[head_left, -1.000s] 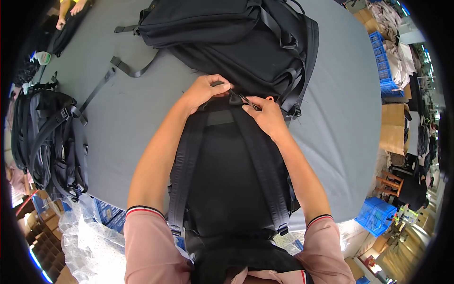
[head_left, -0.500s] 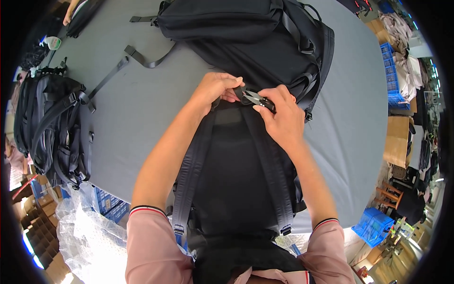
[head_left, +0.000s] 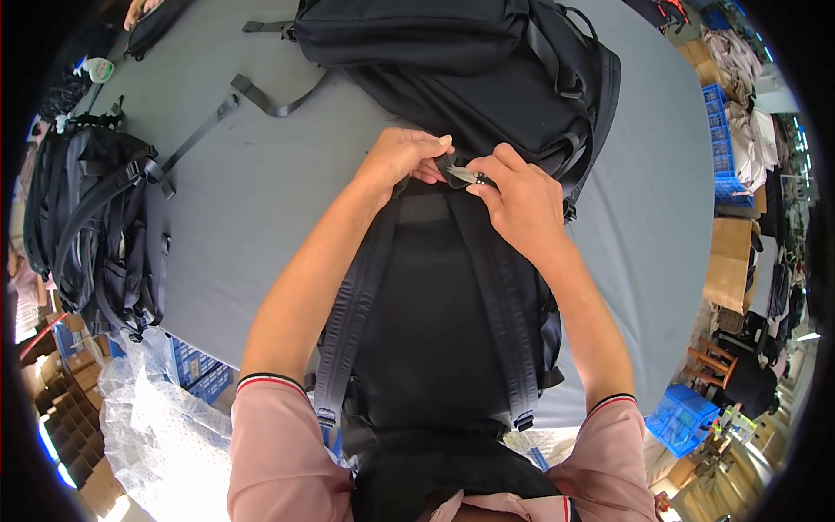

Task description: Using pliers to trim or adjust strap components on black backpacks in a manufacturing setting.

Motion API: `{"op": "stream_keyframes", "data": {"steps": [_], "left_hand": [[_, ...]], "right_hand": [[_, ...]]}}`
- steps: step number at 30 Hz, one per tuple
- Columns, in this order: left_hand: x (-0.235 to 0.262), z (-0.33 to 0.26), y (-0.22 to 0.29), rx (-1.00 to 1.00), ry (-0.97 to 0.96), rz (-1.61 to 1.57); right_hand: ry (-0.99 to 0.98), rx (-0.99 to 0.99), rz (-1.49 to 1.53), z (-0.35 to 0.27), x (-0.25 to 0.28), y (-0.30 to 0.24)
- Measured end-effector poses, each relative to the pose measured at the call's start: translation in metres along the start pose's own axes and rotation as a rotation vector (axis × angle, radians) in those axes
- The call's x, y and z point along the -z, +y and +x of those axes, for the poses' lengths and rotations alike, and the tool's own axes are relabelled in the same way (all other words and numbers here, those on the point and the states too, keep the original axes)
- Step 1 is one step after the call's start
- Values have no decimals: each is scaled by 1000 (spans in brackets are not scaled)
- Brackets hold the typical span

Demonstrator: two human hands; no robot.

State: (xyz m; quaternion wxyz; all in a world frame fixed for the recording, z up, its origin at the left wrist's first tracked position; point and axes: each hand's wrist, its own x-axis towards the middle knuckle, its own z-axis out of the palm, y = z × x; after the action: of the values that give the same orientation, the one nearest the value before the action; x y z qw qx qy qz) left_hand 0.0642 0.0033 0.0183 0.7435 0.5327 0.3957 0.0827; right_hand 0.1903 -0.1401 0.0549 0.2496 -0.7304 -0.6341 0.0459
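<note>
Two bare hands meet at the top edge of a black backpack (head_left: 435,322) lying back-panel up on a grey table (head_left: 261,200), its shoulder straps (head_left: 357,304) running down toward the person's pink sleeves. At the pack's top, between the strap roots, the left hand (head_left: 400,161) has its fingers curled shut on a fold of black fabric, while the right hand (head_left: 522,204) pinches a small metal snipping tool (head_left: 465,177), thumb and forefinger closed on it, its tip pointing at the pinched fold. By the look of it, a stray thread or tag is being trimmed; done well, the fabric would be held taut and the blades kept flat to the seam, clear of the left fingertips and of the webbing itself. A second black backpack (head_left: 470,61) lies just beyond the hands, touching or nearly touching the first, and a third black bag (head_left: 96,226) sits at the table's left edge. Blue crates (head_left: 722,139) and cardboard boxes (head_left: 731,261) stand off to the right.
</note>
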Motion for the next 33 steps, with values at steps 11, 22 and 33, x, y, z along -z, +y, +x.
{"op": "stream_keyframes", "data": {"steps": [11, 22, 33], "left_hand": [[-12, -36, -39, -631, 538, 474], [-15, 3, -37, -284, 280, 1032], [-26, -36, 28, -104, 33, 741]], "right_hand": [[-32, -623, 519, -60, -37, 20], [-12, -642, 371, -53, -37, 15], [-266, -1005, 1370, -50, 22, -23]]}}
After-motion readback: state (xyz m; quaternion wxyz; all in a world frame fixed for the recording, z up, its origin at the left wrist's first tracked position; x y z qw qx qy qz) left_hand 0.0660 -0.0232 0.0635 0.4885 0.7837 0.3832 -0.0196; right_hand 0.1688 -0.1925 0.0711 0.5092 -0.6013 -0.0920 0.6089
